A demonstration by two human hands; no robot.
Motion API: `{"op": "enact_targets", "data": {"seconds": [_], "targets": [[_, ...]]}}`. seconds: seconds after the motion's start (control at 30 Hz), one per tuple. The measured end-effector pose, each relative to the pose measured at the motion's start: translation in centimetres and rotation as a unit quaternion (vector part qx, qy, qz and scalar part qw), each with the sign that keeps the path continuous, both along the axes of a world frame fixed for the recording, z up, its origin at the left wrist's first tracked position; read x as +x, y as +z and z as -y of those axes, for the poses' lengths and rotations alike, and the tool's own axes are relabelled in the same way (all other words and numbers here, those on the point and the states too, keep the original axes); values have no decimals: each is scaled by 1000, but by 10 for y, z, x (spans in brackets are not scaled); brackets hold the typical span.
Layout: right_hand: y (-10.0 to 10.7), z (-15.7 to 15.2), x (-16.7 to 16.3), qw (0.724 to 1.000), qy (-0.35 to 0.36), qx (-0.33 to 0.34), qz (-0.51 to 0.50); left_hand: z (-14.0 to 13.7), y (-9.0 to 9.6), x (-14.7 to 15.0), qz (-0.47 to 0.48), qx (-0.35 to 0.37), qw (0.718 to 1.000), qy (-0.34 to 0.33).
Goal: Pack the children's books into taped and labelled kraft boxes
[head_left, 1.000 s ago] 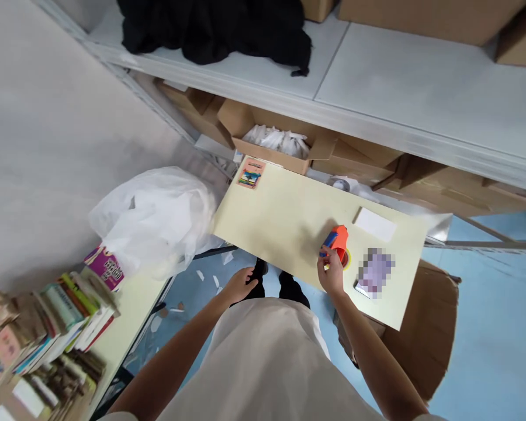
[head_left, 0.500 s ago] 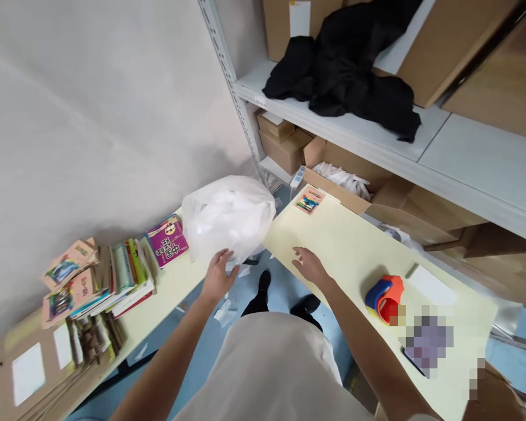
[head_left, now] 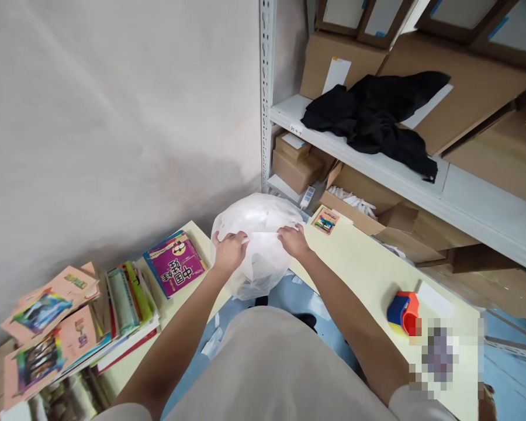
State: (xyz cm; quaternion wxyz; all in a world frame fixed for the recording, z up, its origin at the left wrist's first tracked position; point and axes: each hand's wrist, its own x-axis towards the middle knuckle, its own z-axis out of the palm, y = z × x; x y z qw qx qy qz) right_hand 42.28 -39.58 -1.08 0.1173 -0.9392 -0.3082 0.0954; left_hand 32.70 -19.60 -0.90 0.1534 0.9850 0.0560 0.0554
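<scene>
A large translucent white plastic bag (head_left: pixel 263 269) bulges between the two table ends, in front of me. My left hand (head_left: pixel 231 251) pinches its upper edge on the left side. On the right, my right hand (head_left: pixel 293 240) has its fingers closed on the same edge, which is stretched straight between both hands. Whitish contents show faintly through the plastic, but I cannot make out what they are. The purple-covered book (head_left: pixel 177 266) lies on the left table near my left hand. Close to my right hand, a small pink booklet (head_left: pixel 326 220) rests on the right table's far end.
Stacked books (head_left: pixel 127 298) and pink booklets (head_left: pixel 48 310) cover part of the left table. A red and blue tape dispenser (head_left: pixel 403 311) stands on the right table (head_left: pixel 355 275). Behind it, a metal shelf (head_left: pixel 284 120) holds cardboard boxes and black cloth (head_left: pixel 372 117). Paper scraps (head_left: pixel 213 342) lie on the floor.
Both hands have moved forward and closed on the bag's edge, where before they were apart from each other with fingers loose. The bag's edge is now pulled taut. My view has shifted.
</scene>
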Motion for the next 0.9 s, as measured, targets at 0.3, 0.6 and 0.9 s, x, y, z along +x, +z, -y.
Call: {"op": "enact_targets", "data": {"seconds": [0.3, 0.6, 0.9], "targets": [[43, 22, 23, 933, -158, 295, -131, -61, 20, 14, -12, -302, 951, -64], [92, 50, -36, 932, 104, 310, -158, -49, 54, 37, -52, -426, 895, -127], [59, 61, -62, 887, -217, 408, 16, -30, 55, 57, -81, -267, 942, -185]]}}
